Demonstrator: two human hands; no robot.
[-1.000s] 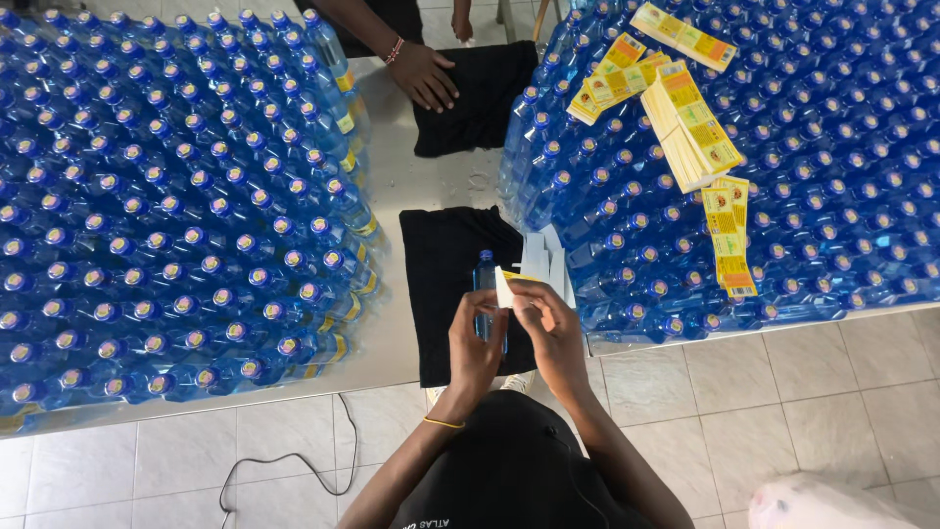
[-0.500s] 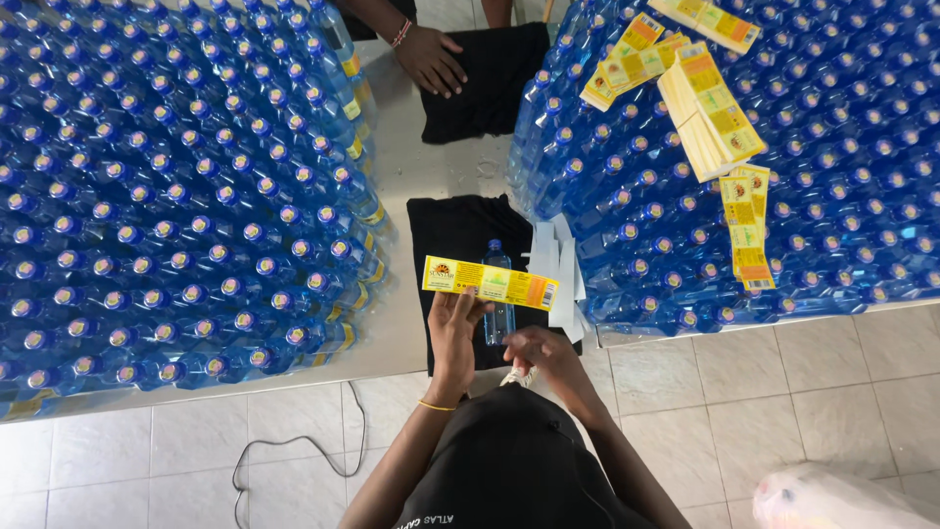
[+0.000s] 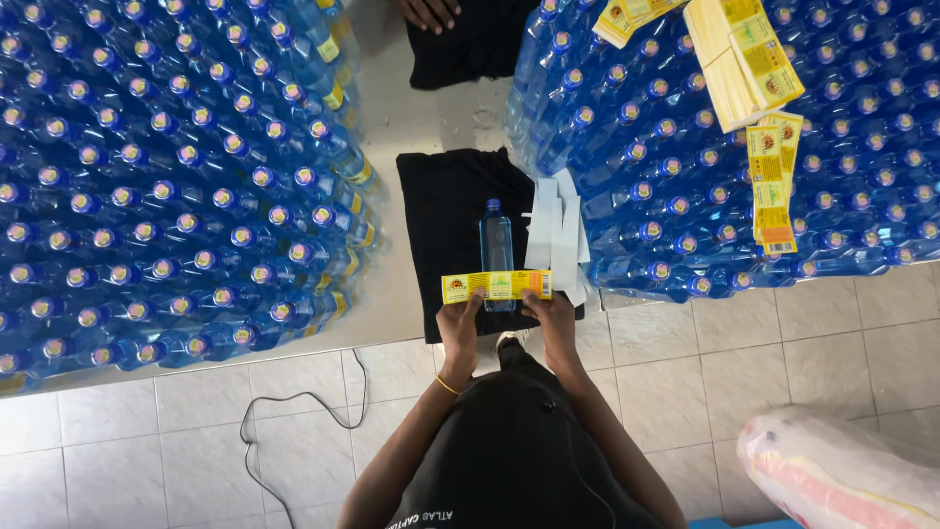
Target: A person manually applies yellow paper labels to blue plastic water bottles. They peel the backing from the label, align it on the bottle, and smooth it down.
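**Yellow label held flat over a single bottle**

Between two big blocks of blue-capped bottles, a black cloth (image 3: 446,225) lies on the pale table (image 3: 392,304), and one clear bottle (image 3: 496,245) lies on that cloth with its blue cap pointing away from the person. Across the near end of the bottle a yellow label (image 3: 495,286) is stretched out sideways. The left hand (image 3: 458,318) pinches the label's left end with fingers closed on it, and the right hand (image 3: 550,312) pinches the right end the same way. The label sits over the bottle; whether it is already pressed onto it cannot be told. A thin yellow band circles the left wrist.

Just right of the bottle, a loose pile of white paper strips (image 3: 556,230) lies partly on the cloth and against the right block of bottles (image 3: 685,176). On top of that block rest stacks of yellow labels (image 3: 749,59), and a few more hang down near its right side. The left block of bottles (image 3: 157,176) fills the table on the other side; some bottles along its edge already wear yellow labels.

At the far end of the table another person's hand (image 3: 429,12) rests on a second black cloth (image 3: 470,49). On the tiled floor lie a dark cable (image 3: 294,421) and a plastic-wrapped bundle (image 3: 842,475).
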